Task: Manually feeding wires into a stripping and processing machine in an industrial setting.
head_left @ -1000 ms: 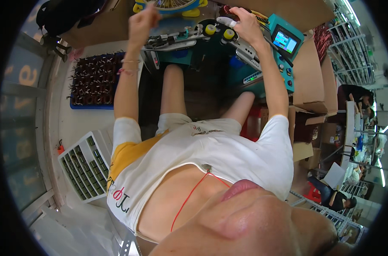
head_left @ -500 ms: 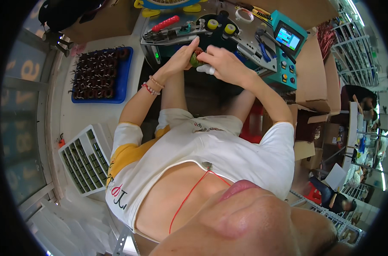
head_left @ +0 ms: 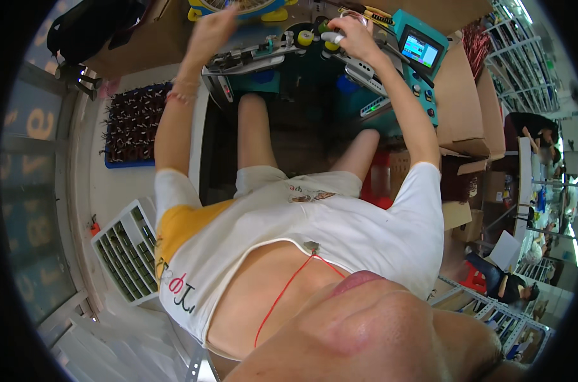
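Nearest, well left of two yellow rollers [head_left: 305, 39], a blue tray [head_left: 130, 163] bears dark-red coils [head_left: 135, 121]. Just right of the rollers is the right hand [head_left: 352, 33], fingers [head_left: 338, 24] bent, their hold unclear; left of them, the left hand [head_left: 211, 33] blurs, its grip indiscernible. Beyond it: a blue-and-yellow ring [head_left: 256, 10].

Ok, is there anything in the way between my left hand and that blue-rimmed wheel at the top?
Nothing visible stands between them: your left hand, blurred, overlaps the left part of the blue-rimmed wheel in this view. I can't tell whether they touch.
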`<action>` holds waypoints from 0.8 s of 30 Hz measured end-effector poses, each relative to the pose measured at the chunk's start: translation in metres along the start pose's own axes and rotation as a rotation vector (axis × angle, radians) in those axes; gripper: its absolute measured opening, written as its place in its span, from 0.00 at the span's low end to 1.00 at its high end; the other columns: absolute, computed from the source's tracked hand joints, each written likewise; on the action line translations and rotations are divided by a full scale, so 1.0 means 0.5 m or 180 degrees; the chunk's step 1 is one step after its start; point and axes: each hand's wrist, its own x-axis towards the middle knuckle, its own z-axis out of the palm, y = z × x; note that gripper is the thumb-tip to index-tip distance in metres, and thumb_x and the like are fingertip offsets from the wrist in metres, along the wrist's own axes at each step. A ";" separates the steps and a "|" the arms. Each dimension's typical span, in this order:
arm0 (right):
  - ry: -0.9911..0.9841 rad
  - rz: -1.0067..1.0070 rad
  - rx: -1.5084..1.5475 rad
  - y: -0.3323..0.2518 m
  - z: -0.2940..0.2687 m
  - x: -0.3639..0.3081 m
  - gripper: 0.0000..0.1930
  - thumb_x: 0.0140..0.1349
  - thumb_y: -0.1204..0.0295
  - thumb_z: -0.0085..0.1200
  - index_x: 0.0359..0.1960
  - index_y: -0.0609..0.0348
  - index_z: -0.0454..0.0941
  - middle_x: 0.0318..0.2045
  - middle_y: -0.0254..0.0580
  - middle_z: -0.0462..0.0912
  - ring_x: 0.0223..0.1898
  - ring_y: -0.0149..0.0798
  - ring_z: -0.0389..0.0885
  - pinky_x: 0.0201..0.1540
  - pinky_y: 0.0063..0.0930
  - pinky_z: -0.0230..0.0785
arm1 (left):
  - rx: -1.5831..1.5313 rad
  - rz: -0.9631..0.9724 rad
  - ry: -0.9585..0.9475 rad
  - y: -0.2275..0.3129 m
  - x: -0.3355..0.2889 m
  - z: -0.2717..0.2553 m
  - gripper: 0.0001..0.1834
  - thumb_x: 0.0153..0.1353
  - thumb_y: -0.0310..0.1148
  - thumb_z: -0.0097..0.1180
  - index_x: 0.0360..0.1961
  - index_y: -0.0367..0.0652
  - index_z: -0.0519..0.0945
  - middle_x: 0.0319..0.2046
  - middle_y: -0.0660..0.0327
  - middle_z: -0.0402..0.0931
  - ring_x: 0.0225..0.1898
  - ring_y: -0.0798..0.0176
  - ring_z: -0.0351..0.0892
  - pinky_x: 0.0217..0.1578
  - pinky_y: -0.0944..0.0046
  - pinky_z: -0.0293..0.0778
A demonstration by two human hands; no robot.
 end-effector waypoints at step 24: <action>0.0541 -0.0160 0.0136 -0.075 -0.036 -0.227 0.19 0.54 0.80 0.57 0.49 0.59 0.76 0.52 0.44 0.77 0.58 0.49 0.74 0.64 0.43 0.62 | 0.3177 0.1317 0.1351 -0.049 -0.026 0.150 0.22 0.64 0.50 0.56 0.19 0.50 0.71 0.17 0.58 0.74 0.20 0.48 0.77 0.20 0.52 0.70</action>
